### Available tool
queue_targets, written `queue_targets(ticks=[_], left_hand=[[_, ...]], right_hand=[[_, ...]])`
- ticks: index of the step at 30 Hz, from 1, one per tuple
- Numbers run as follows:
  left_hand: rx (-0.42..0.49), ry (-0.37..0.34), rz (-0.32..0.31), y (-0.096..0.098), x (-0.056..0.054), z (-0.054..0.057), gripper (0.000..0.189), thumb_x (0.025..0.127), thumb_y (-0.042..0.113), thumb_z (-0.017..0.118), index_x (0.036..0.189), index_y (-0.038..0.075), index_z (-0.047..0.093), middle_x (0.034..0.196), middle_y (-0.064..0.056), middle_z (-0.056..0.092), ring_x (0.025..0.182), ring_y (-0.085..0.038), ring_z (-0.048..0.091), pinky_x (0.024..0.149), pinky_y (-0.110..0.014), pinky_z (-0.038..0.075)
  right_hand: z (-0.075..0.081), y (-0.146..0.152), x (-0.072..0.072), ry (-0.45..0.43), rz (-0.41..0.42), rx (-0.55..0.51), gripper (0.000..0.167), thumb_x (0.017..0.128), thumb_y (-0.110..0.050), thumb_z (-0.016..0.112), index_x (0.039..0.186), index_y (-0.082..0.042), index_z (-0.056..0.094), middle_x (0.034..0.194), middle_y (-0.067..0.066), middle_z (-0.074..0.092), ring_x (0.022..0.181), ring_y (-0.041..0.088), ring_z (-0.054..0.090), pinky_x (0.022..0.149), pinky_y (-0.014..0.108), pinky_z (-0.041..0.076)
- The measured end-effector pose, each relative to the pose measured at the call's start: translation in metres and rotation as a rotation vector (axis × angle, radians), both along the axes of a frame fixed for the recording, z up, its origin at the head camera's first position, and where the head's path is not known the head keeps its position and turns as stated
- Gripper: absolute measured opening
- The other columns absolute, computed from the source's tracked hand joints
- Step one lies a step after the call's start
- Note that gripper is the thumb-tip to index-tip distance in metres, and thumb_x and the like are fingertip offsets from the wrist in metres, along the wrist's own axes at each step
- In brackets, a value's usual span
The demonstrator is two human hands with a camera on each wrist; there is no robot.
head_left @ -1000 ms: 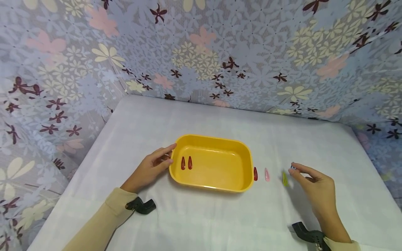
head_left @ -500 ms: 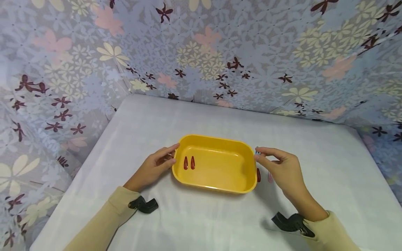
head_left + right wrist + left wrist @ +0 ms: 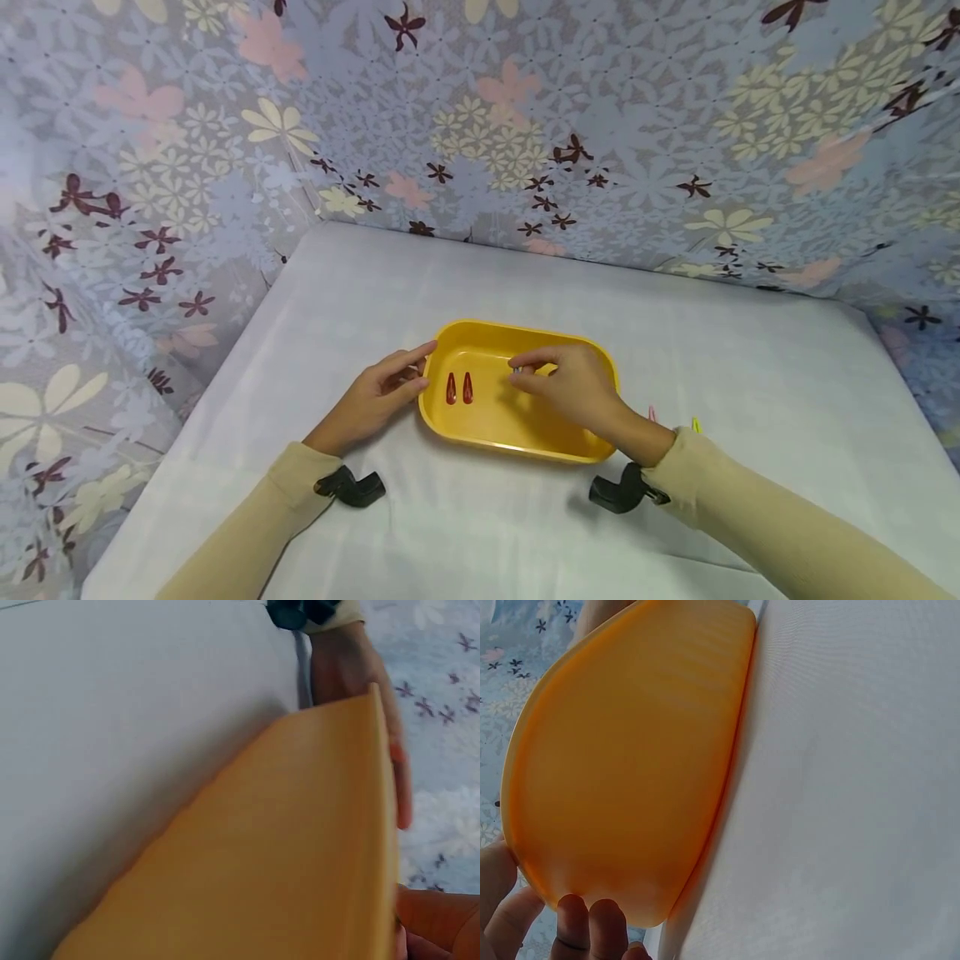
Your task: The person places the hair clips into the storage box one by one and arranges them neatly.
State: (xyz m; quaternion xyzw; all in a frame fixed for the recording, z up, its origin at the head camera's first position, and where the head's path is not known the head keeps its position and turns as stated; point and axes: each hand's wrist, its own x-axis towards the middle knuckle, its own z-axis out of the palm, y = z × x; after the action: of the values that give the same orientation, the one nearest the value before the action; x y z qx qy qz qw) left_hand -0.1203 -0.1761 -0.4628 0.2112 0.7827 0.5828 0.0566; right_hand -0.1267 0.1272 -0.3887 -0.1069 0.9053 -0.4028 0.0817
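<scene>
My right hand is over the yellow plastic tub, pinching a small blue-and-white hair clip between thumb and fingertips. Most of that clip is hidden by the fingers. Two dark red snap hair clips lie side by side in the tub's left part. At the tub's left end my left hand touches the rim with thumb and index finger; in the left wrist view its other fingertips rest against the outer wall. The right wrist view shows the tub's outer side, hiding the clips.
A pink hair clip and a yellow-green one lie on the white-covered table right of the tub, partly behind my right forearm. Flower-patterned fabric stands behind and at the left. Dark camera mounts sit at both wrists.
My right hand has carried the blue-and-white clip leftward from beside the yellow-green clip, across the tub's right rim, to over its inside. My left hand stays at the rim.
</scene>
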Motion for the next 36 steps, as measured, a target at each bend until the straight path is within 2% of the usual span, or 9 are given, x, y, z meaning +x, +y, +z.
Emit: queue_targets(ticks=[3, 6, 9, 12, 18, 24, 26, 29, 36], left_hand=[[0.001, 0.002, 0.001, 0.001, 0.000, 0.001, 0.052, 0.103, 0.017, 0.064, 0.153, 0.021, 0.051, 0.118, -0.004, 0.059, 0.107, -0.022, 0.057, 0.095, -0.027, 0.050], [0.003, -0.001, -0.003, 0.002, 0.000, 0.001, 0.052, 0.103, 0.017, 0.064, 0.153, 0.022, 0.050, 0.118, -0.005, 0.059, 0.106, -0.023, 0.058, 0.094, -0.027, 0.050], [-0.007, -0.010, -0.009, 0.003, -0.001, 0.002, 0.052, 0.104, 0.018, 0.063, 0.153, 0.024, 0.050, 0.118, -0.004, 0.059, 0.107, -0.022, 0.058, 0.095, -0.028, 0.050], [-0.020, -0.010, -0.012, 0.004, 0.000, 0.003, 0.052, 0.104, 0.018, 0.063, 0.154, 0.025, 0.050, 0.118, -0.003, 0.059, 0.108, -0.022, 0.057, 0.096, -0.029, 0.049], [-0.017, -0.017, -0.008, 0.002, 0.000, 0.006, 0.053, 0.103, 0.018, 0.064, 0.153, 0.025, 0.050, 0.116, -0.003, 0.058, 0.106, -0.022, 0.056, 0.097, -0.029, 0.048], [-0.009, -0.014, -0.005, 0.001, 0.001, 0.002, 0.053, 0.104, 0.016, 0.063, 0.154, 0.024, 0.049, 0.115, -0.004, 0.057, 0.106, -0.022, 0.056, 0.097, -0.028, 0.049], [0.000, -0.015, -0.007, 0.001, 0.002, 0.001, 0.053, 0.104, 0.015, 0.062, 0.154, 0.023, 0.049, 0.115, -0.004, 0.058, 0.107, -0.023, 0.057, 0.097, -0.028, 0.049], [0.008, -0.011, -0.011, 0.001, 0.002, -0.001, 0.053, 0.104, 0.015, 0.062, 0.154, 0.022, 0.048, 0.115, -0.004, 0.058, 0.106, -0.022, 0.057, 0.097, -0.028, 0.049], [0.014, 0.001, -0.018, 0.000, 0.001, 0.001, 0.054, 0.103, 0.013, 0.063, 0.154, 0.021, 0.049, 0.115, -0.005, 0.057, 0.104, -0.023, 0.057, 0.094, -0.028, 0.050]], right_hand=[[-0.008, -0.013, -0.006, -0.014, 0.027, -0.002, 0.021, 0.087, -0.028, 0.084, 0.102, -0.015, 0.082, 0.082, -0.008, 0.071, 0.060, 0.016, 0.050, 0.048, 0.024, 0.028], [-0.018, -0.021, -0.010, -0.025, 0.074, -0.006, 0.018, 0.086, -0.025, 0.084, 0.101, -0.014, 0.082, 0.083, -0.008, 0.072, 0.078, 0.014, 0.061, 0.057, 0.023, 0.041], [-0.027, -0.023, -0.011, -0.027, 0.109, 0.013, 0.016, 0.087, -0.022, 0.084, 0.100, -0.014, 0.082, 0.085, -0.009, 0.072, 0.090, 0.012, 0.065, 0.072, 0.028, 0.052], [-0.031, -0.023, -0.012, -0.035, 0.109, 0.026, 0.016, 0.086, -0.022, 0.084, 0.100, -0.015, 0.082, 0.084, -0.009, 0.071, 0.089, 0.012, 0.066, 0.077, 0.032, 0.053], [-0.036, -0.025, -0.014, -0.039, 0.110, 0.029, 0.016, 0.086, -0.021, 0.085, 0.099, -0.014, 0.081, 0.079, -0.008, 0.068, 0.081, 0.013, 0.062, 0.075, 0.032, 0.052], [-0.041, -0.026, -0.015, 0.061, 0.186, 0.086, 0.019, 0.087, -0.019, 0.084, 0.103, -0.009, 0.078, 0.072, -0.008, 0.062, 0.068, 0.011, 0.056, 0.068, 0.028, 0.050], [-0.038, -0.025, -0.014, 0.074, 0.183, 0.095, 0.021, 0.088, -0.021, 0.083, 0.105, -0.010, 0.078, 0.073, -0.008, 0.063, 0.065, 0.011, 0.055, 0.064, 0.027, 0.048], [-0.028, -0.016, -0.015, 0.083, 0.124, 0.085, 0.025, 0.090, -0.026, 0.081, 0.110, -0.010, 0.078, 0.079, -0.007, 0.067, 0.066, 0.014, 0.055, 0.060, 0.027, 0.046], [0.018, 0.046, -0.018, 0.197, -0.046, 0.040, 0.032, 0.099, -0.037, 0.070, 0.120, -0.014, 0.076, 0.103, 0.002, 0.073, 0.089, 0.017, 0.065, 0.078, 0.028, 0.055]])
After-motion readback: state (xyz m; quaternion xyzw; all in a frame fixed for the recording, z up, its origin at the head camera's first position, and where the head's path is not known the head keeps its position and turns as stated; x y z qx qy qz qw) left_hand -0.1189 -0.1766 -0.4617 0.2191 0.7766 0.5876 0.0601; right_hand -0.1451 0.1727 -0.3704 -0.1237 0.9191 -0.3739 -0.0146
